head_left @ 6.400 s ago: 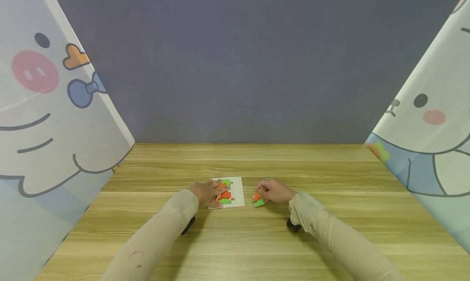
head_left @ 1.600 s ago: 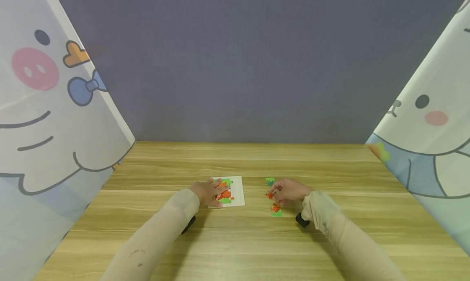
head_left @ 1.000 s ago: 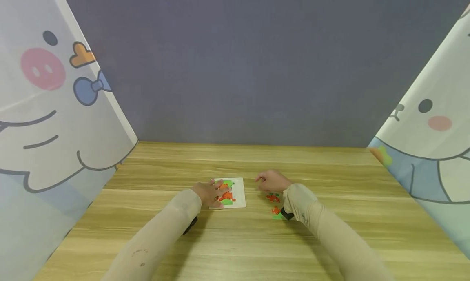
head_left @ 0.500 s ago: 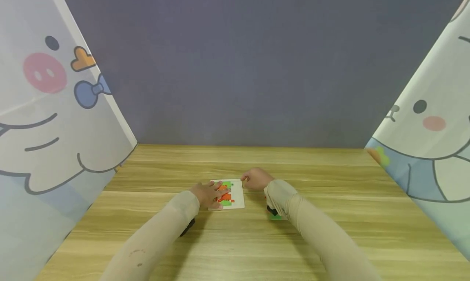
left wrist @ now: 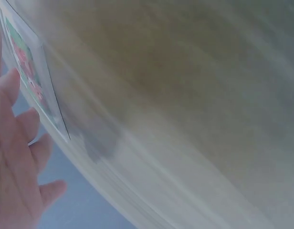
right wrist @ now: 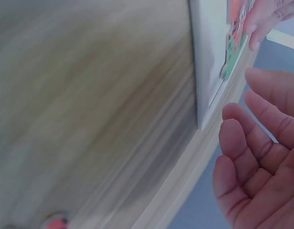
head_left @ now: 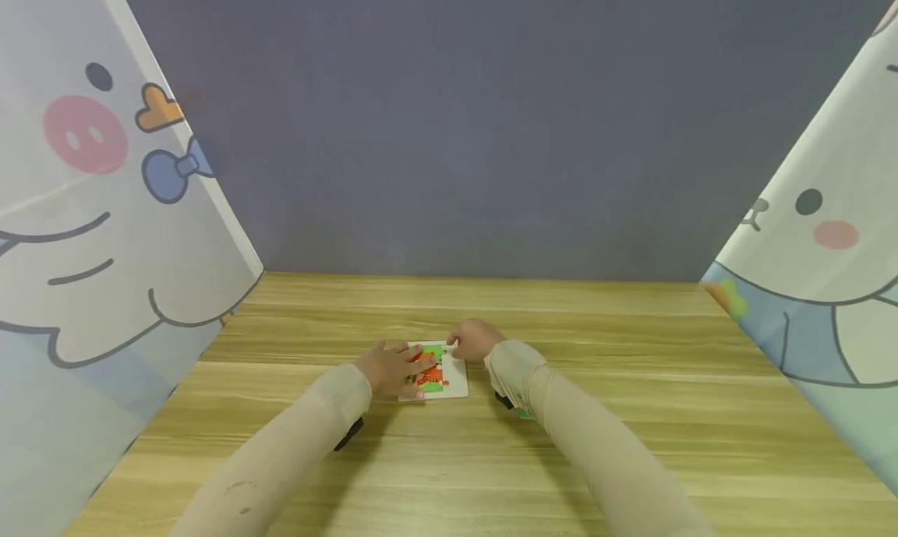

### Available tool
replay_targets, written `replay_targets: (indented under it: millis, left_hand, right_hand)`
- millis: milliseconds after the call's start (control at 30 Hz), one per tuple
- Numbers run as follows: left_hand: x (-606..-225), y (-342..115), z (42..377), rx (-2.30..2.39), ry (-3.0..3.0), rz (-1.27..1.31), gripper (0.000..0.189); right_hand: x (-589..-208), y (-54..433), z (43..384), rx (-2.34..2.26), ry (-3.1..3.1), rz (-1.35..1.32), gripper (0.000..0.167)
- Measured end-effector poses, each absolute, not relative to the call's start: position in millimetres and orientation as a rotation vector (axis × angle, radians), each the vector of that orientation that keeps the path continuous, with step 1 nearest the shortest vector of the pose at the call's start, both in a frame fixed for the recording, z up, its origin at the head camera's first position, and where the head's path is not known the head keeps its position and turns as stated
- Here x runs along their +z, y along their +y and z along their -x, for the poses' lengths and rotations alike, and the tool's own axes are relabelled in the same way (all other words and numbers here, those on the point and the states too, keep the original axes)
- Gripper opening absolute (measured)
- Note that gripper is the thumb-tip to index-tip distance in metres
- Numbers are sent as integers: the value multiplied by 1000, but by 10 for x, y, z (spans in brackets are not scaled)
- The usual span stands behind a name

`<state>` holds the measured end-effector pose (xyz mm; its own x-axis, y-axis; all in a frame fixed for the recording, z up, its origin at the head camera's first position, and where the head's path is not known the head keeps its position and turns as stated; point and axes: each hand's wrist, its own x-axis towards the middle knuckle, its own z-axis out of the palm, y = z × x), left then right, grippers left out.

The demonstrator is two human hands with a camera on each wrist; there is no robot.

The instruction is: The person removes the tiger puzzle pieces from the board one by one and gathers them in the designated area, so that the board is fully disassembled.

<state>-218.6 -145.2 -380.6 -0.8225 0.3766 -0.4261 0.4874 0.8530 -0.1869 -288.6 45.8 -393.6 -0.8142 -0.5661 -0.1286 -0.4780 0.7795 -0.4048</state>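
A small white puzzle board lies on the wooden table, its left part filled with orange and green jigsaw pieces and its right part bare white. My left hand reaches over the board's left side with its fingers spread, the tips overlapping the pieces. At the far right corner is my right hand, its fingertips over the rim in the head view. The right wrist view has its fingers loosely bent, with nothing visible between them. A loose green piece shows partly beneath the right sleeve.
Both forearms, in beige sleeves, cross the wooden table from the near side. Another loose piece, red and black, peeks in at the bottom of the right wrist view. A dark partition stands behind, with cartoon-printed cloths at both sides.
My right hand has left the loose pieces at the right and moved left to the board's far corner. The left hand, long still over the board, has shifted slightly left.
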Motion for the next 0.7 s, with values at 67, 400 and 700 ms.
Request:
replay_targets:
  millis: [67, 400, 700]
  left_hand:
    - [-3784, -1463, 2172, -402, 2643, -651, 71]
    - [-3777, -1531, 2131, -333, 2644, -675, 70]
    - [-3809, -1614, 2145, -244, 2626, -680, 70]
  right_hand:
    - [-3916, 417, 2878, -509, 2727, 799, 23]
    - [-3896, 313, 2843, -465, 2764, 750, 23]
    - [-3883, 238, 2800, -425, 2792, 731, 23]
